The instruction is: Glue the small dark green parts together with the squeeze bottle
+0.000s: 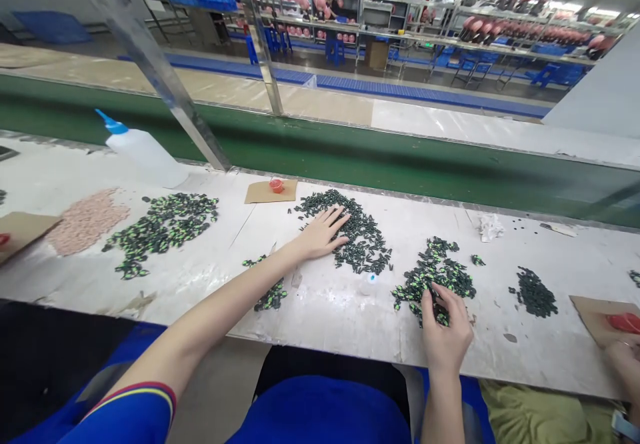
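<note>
My left hand point(324, 232) lies with its fingers spread on the left side of a pile of small dark pieces point(363, 231). Lower right, my right hand point(447, 324) is at the near edge of a pile of dark and bright-green pieces point(437, 267); its thumb and fingers are curved and apart, with nothing visible held. Between the two piles stands a small white item with a blue tip point(371, 279). A few green-marked pieces point(271, 296) lie below my left forearm. Behind my left hand, a red cup point(276, 185) sits on a cardboard piece point(254, 193).
Leftward are a white bottle with a blue nozzle point(145, 156), another green-and-dark pile point(170, 224) and a pink pile point(90, 221). Rightward lie a dark pile point(536, 293) and crumpled white material point(491, 227). Another person's hand point(625, 361) is at the right edge. A metal post point(170, 91) rises behind the table.
</note>
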A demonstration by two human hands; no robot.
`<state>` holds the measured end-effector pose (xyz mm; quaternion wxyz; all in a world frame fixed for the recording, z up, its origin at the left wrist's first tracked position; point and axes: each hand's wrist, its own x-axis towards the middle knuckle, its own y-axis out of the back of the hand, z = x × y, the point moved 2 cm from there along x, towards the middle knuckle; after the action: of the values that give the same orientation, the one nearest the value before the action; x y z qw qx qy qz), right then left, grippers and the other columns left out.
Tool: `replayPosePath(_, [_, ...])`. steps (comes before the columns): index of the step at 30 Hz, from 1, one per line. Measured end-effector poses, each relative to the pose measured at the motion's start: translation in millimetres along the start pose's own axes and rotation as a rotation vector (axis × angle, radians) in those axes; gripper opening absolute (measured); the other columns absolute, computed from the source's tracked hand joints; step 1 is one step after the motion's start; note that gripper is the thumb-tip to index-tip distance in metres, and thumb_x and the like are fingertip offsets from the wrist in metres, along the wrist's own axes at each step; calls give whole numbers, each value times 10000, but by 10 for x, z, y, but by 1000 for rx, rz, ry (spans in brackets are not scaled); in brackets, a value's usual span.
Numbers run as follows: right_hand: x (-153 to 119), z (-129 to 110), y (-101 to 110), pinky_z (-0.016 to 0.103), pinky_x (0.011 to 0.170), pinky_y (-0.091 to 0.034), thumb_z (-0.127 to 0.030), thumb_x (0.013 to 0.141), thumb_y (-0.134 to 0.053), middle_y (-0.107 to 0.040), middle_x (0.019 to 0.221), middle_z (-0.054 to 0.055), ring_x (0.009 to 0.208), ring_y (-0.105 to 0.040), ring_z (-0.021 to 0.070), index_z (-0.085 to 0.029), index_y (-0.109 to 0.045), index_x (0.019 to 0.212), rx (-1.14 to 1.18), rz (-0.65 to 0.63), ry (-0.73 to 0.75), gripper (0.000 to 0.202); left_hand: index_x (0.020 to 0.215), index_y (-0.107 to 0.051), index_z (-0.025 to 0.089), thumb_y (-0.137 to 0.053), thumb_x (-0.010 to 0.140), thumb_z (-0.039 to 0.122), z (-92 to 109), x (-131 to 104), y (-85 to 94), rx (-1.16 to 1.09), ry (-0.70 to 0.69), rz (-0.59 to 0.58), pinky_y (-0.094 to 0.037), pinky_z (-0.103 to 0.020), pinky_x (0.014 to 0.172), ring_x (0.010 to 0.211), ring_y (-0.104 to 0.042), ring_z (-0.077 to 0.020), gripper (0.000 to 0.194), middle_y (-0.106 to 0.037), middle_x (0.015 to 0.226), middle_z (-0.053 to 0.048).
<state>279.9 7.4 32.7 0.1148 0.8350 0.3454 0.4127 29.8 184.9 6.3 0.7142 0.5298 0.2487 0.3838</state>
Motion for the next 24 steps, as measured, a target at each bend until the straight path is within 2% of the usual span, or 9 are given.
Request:
replayPosePath(3, [-33, -93, -71, 359, 694, -563, -300, 848, -600, -686, 898, 100, 804, -648, 209, -171, -697, 931, 63, -39, 53, 182, 1504, -209, 203, -225, 952, 576, 160, -159, -69, -5, -26, -48, -126, -474, 1186, 1468, -66, -283, 666, -115, 1593, -81])
replayPosePath(7, [-134, -161, -142, 407, 774, -557, -309, 866, -579, -673, 971, 107, 901, -638, 236, -190, -685, 1013, 128, -163, 87, 217, 1512, -148, 260, -205, 949, 591, 349, -332, -123, -30, 10, -73, -96, -542, 1172, 1464, -4, -303, 655, -40, 1597, -59])
replayPosePath(11, [-284, -214, -244, 487, 895, -513, -400, 847, -602, -582, 1190, 139, 1118, -548, 292, -210, -554, 1268, 136, -348, 117, 465, 1514, -74, 282, -170, 945, 606, 511, -479, -122, -44, 19, -129, -52, -603, 1150, 1460, 12, -318, 662, 2, 1592, -68])
replayPosePath(14, [-381, -239, -371, 501, 913, -499, -474, 807, -635, -523, 1259, 149, 1180, -492, 307, -214, -438, 1372, 136, -447, 73, 652, 1514, -29, 264, -154, 940, 616, 610, -583, -118, -37, 10, -173, -37, -629, 1134, 1462, 7, -322, 685, 6, 1588, -85])
replayPosePath(16, [-415, -254, -455, 495, 903, -500, -482, 816, -620, -537, 1234, 152, 1170, -492, 303, -201, -439, 1364, 156, -454, 40, 641, 1515, -49, 242, -170, 933, 627, 671, -648, -124, -11, -7, -170, -18, -657, 1118, 1463, -8, -330, 708, -33, 1586, -107])
replayPosePath(19, [-425, -282, -537, 456, 852, -520, -460, 856, -569, -583, 1156, 150, 1103, -530, 283, -180, -509, 1288, 213, -406, -5, 518, 1514, -101, 204, -189, 932, 627, 759, -736, -152, 26, -37, -135, -13, -683, 1100, 1463, -46, -337, 724, -96, 1577, -149])
replayPosePath(24, [-422, -308, -586, 440, 867, -506, -454, 830, -598, -632, 1084, 123, 1037, -566, 273, -193, -599, 1168, 272, -318, -36, 426, 1508, -140, 232, -198, 948, 592, 858, -830, -244, 66, -73, -62, -116, -652, 1112, 1455, -133, -332, 668, -156, 1570, -142])
